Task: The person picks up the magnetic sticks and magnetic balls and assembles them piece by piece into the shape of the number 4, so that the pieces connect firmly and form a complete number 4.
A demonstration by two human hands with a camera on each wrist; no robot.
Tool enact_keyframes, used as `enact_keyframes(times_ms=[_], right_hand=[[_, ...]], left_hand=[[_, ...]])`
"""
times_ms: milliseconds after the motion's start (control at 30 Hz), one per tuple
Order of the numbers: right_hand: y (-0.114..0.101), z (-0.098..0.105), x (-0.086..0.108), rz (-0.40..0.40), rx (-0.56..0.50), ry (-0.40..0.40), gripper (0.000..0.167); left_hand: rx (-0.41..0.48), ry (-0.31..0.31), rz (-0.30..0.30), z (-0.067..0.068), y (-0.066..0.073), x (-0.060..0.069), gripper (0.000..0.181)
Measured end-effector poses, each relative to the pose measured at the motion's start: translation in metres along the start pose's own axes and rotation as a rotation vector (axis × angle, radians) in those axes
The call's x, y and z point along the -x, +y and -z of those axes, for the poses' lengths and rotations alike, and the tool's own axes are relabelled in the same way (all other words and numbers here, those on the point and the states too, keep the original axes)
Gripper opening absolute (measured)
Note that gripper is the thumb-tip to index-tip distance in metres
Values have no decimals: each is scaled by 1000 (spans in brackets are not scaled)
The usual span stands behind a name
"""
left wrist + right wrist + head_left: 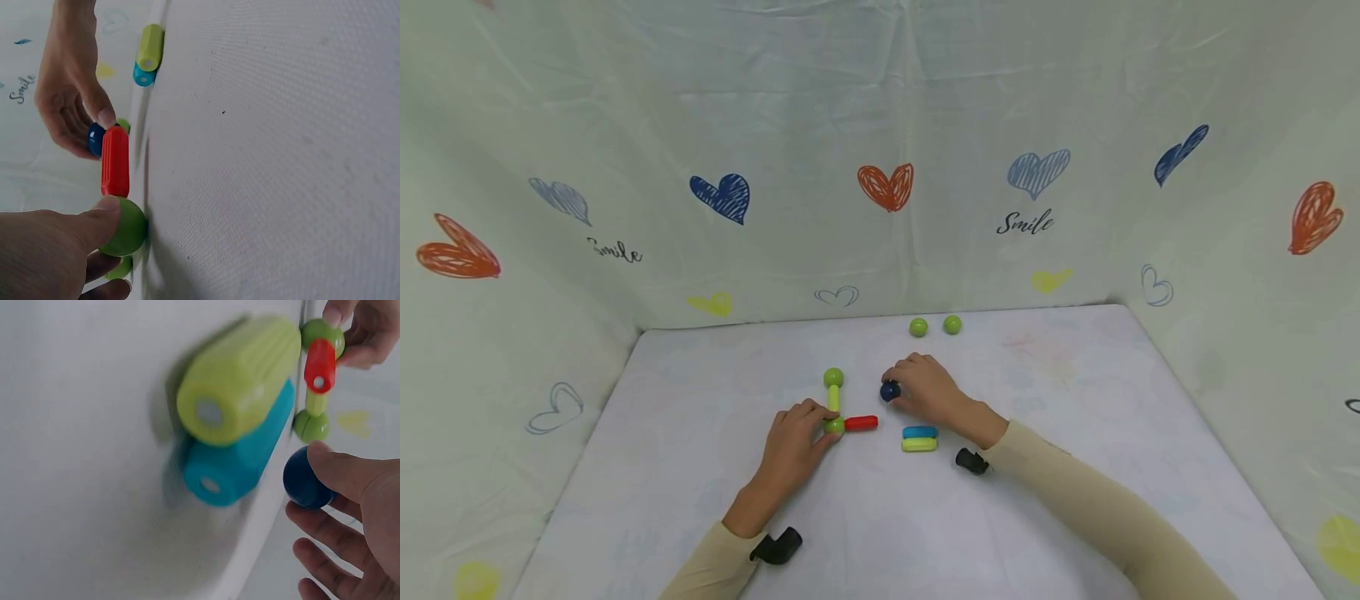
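Partly joined set of balls and rods on a white tabletop (685,467), as seen from the head. Left of the frame's centre, an L-shaped piece is formed by a green corner ball (834,426), a yellow-green upright rod (833,402) running toward the top of the frame, a green end ball (833,377) at that rod's far tip, and a red rod (861,423) pointing to the right. The corner ball is pinched between the thumb and fingers of the left hand (796,435), by which the piece appears to be steadied. Near the centre of the frame, a dark blue ball (890,391) is clamped between the thumb and fingertips of the right hand (931,390); in the right wrist view the remaining fingers are spread apart. The blue ball is joined to no rod and is held apart from the red rod, whose outer end is bare. Two joints with the corner ball and one at the end ball are thus judged complete. Left unused are a blue rod (920,432) and a yellow-green loose rod (919,446), laid side by side below the right hand, and two spare green balls (918,327) at the tabletop's upper edge. The work is judged to be about half done.
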State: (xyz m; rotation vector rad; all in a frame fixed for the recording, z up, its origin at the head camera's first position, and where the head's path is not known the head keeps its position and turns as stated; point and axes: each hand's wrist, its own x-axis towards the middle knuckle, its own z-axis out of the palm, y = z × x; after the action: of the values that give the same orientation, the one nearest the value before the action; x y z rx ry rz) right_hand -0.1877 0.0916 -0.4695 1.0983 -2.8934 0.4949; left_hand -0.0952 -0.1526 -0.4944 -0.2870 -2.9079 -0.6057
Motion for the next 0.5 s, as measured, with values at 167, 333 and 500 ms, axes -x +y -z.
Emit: enact_keyframes(times_ms=[167,333,500], right_hand=[[-10,1,13,14,-36,-18,34],[-13,-4,19,24,-50,-17,34],[-15,-9,22,43,-70,-6,34]], left_hand=[[5,0,6,1,0,0,34],[8,-2,14,0,0,0,34],[12,-1,19,0,0,0,34]])
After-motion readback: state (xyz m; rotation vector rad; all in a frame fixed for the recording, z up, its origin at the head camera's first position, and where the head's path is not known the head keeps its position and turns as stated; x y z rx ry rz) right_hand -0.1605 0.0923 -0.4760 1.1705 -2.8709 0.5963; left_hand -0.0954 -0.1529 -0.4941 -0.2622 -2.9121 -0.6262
